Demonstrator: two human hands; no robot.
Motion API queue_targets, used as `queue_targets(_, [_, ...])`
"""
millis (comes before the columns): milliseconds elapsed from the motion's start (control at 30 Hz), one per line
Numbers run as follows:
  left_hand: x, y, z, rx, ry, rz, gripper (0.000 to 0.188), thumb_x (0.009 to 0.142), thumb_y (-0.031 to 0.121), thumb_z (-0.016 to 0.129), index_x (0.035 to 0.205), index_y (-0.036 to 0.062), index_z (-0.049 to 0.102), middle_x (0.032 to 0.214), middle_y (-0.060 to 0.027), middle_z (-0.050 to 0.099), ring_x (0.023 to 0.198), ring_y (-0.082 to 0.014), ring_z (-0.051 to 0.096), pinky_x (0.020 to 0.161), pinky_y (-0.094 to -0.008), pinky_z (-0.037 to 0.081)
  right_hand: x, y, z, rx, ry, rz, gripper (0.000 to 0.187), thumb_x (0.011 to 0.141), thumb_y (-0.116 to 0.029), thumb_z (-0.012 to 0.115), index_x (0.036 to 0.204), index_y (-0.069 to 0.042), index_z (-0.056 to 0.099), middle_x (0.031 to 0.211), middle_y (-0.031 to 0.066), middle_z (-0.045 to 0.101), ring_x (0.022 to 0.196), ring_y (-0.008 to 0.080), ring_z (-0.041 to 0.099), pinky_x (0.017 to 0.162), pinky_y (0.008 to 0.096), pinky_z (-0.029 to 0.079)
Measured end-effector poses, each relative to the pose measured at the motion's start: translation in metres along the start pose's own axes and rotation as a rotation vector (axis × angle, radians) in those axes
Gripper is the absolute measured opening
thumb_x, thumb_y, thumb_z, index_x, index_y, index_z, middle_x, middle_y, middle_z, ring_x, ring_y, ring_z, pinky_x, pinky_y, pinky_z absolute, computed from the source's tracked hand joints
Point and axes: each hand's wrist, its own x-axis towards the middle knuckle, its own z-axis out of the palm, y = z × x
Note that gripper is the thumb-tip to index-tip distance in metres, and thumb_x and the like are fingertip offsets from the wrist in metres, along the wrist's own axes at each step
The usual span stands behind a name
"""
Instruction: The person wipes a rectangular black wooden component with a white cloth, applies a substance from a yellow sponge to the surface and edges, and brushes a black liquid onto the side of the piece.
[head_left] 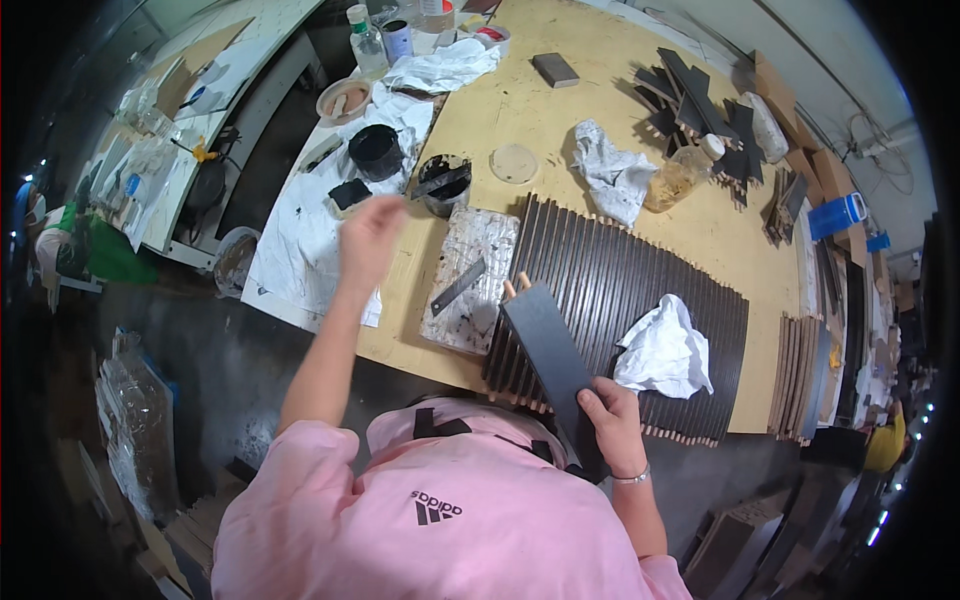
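My right hand [612, 425] grips a dark-stained wooden board [548, 340] near its lower end. The board is tilted, and two light wooden dowels [516, 286] stick out of its far end. Beneath it lies a close-packed row of dark slats [620, 265] with dowel ends along both edges. My left hand [370, 240] is raised over the white cloth, just below a small black sponge [349, 196]; motion smears its fingers. Close by stand a black cup [376, 152] and a dark-smeared pot [445, 200] with a blade-like tool across it. A scraper [459, 287] rests on a stained white block [470, 260].
A crumpled white cloth [665, 348] covers part of the slats, with another cloth [610, 172] beyond. A bottle of yellowish liquid [685, 175] leans near a pile of dark boards [690, 95]. A round lid [513, 163] and a dark block [555, 70] lie on the yellow table [540, 120].
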Motion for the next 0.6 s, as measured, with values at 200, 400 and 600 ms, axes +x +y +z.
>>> queue_targets(200, [0.045,-0.104,-0.068,0.915,0.371,0.210,0.046,0.071,0.012,0.078,0.114,0.0010,0.063,0.108,-0.0170,0.065,0.102,-0.0327,0.061,0.093,-0.0417,0.047,0.006,-0.006,0.009,0.073,0.094,-0.013,0.019,0.091,-0.011,0.063,0.089,0.008,0.062,0.070,-0.0003,0.053,0.069,0.0057,0.043,0.059,0.0251,0.038])
queue_targets(400, [0.048,-0.132,-0.085,0.806,0.272,0.045,0.055,0.069,0.019,0.079,0.117,0.0021,0.059,0.107,-0.0192,0.064,0.100,-0.0367,0.060,0.086,-0.0432,0.047,0.005,-0.009,0.006,0.128,0.177,0.025,0.021,0.091,-0.012,0.063,0.095,0.008,0.064,0.076,0.0024,0.060,0.072,0.0063,0.050,0.063,0.0250,0.043])
queue_targets(600, [0.000,0.018,-0.010,-0.226,0.124,-0.337,0.053,0.081,-0.011,0.061,0.130,0.0005,0.043,0.115,-0.0154,0.057,0.100,-0.0223,0.063,0.083,-0.0321,0.054,-0.005,-0.013,-0.003,0.056,0.269,-0.043,0.022,0.093,-0.015,0.064,0.091,0.007,0.064,0.070,-0.0017,0.054,0.066,0.0047,0.042,0.057,0.0238,0.037])
